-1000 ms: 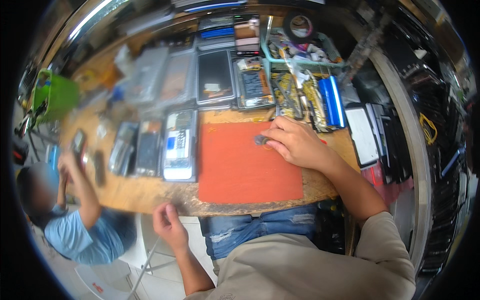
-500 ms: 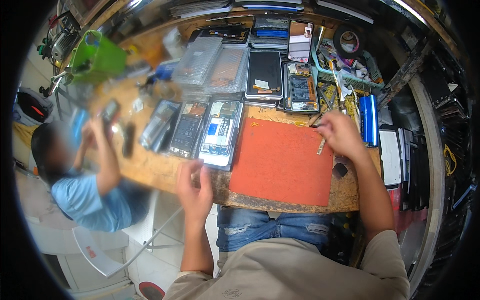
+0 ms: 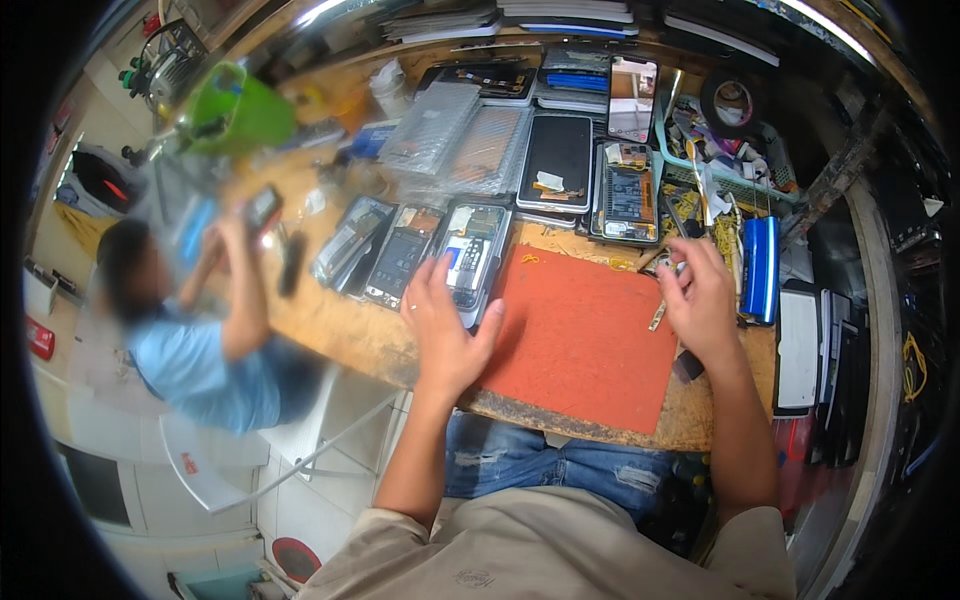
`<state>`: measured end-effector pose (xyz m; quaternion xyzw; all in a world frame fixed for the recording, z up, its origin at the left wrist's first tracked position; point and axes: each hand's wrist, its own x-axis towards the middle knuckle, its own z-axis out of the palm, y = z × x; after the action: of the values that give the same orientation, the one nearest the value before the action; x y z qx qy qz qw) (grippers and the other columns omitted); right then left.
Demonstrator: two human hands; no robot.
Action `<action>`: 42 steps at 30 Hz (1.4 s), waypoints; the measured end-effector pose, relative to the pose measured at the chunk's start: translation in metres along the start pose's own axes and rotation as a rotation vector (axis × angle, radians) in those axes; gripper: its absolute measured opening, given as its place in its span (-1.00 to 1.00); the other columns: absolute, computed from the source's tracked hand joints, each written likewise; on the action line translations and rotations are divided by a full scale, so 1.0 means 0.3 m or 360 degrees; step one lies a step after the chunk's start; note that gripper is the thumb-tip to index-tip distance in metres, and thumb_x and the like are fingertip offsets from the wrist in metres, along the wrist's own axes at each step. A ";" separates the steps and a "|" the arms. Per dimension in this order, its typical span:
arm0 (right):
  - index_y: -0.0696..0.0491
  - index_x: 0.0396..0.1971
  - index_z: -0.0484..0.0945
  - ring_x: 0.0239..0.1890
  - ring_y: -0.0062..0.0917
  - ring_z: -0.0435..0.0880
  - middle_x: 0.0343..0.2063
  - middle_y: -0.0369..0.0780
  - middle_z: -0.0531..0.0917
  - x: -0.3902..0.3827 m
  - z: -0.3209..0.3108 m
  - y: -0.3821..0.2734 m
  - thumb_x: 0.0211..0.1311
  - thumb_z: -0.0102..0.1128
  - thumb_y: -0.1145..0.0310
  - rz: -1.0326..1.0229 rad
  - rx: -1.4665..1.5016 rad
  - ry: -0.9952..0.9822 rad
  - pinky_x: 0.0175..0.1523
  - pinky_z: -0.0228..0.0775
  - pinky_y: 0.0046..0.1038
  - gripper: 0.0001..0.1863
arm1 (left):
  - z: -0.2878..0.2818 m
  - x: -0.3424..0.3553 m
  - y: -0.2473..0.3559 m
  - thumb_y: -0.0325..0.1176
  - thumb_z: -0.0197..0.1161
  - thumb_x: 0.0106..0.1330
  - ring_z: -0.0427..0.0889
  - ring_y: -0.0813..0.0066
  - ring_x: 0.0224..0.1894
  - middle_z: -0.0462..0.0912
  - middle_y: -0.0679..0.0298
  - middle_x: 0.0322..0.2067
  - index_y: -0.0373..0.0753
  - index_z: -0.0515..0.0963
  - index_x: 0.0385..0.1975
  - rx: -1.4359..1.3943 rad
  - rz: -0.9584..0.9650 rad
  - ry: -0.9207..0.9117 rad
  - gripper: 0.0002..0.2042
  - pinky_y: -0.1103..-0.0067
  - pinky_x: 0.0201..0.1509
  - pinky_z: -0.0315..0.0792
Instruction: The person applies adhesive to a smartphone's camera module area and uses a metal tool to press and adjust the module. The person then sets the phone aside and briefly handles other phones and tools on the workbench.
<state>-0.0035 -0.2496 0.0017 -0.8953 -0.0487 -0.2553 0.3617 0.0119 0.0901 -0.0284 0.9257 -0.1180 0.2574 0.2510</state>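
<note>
My left hand (image 3: 447, 335) is open, fingers spread, over the near end of a phone with its back off (image 3: 470, 258), showing white and blue parts inside. Whether it touches the phone I cannot tell. My right hand (image 3: 706, 305) hovers at the right edge of an orange-red work mat (image 3: 585, 335). Its fingers are loosely curved and apart, and I see nothing held in them. By its thumb lies a small pale strip (image 3: 657, 316). Left of the first phone lies another opened phone (image 3: 404, 254) with a dark battery, then a phone in clear wrapping (image 3: 350, 240).
Behind the mat stand a dark tablet (image 3: 556, 162), an opened phone (image 3: 627, 195), bubble-wrapped packs (image 3: 430, 130) and an upright lit phone (image 3: 632, 98). A parts basket (image 3: 735, 165) and a blue bar (image 3: 761, 270) are at right. A person in light blue (image 3: 205, 365) works at left.
My left hand has come forward from the table edge to the opened phone, its fingers spreading. My right hand's fingers have loosened beside the strip. The whole view has shifted slightly.
</note>
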 end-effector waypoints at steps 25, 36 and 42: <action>0.09 -0.08 0.61 -0.18 -0.13 0.79 -0.21 -0.12 0.65 -0.067 0.049 -0.069 0.43 0.40 0.30 -0.0435 -0.0122 -0.0590 -0.20 0.63 -0.09 -0.77 | -0.050 0.147 -0.359 -0.15 0.50 0.40 0.60 -0.12 0.25 0.66 -0.09 0.16 -0.30 0.59 0.27 0.0314 -0.0291 0.0067 -0.47 0.17 0.39 0.44; 0.10 -0.11 0.61 -0.22 -0.14 0.79 -0.22 -0.12 0.67 -0.068 0.055 -0.061 0.42 0.40 0.31 -0.0424 -0.0166 -0.0676 -0.22 0.62 -0.09 -0.78 | -0.065 0.072 -0.405 -0.27 0.23 0.68 0.60 0.38 -0.05 0.67 0.20 -0.13 -0.36 0.58 -0.01 -0.0366 -0.0581 0.0692 -0.77 0.42 0.15 0.49; 0.10 -0.12 0.70 -0.28 -0.18 0.79 -0.27 -0.14 0.71 -0.056 0.049 -0.061 0.41 0.42 0.34 -0.0399 -0.0101 -0.0520 -0.22 0.62 -0.17 -0.82 | -0.068 0.051 -0.397 -0.31 0.30 0.59 0.69 0.36 0.04 0.77 0.17 -0.05 -0.33 0.67 -0.02 -0.0315 -0.0548 0.0703 -0.80 0.40 0.23 0.53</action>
<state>-0.0167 -0.2246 -0.0040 -0.9227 -0.2097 -0.1510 0.2860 0.0577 0.2001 -0.0531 0.8246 0.0738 0.3935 0.3998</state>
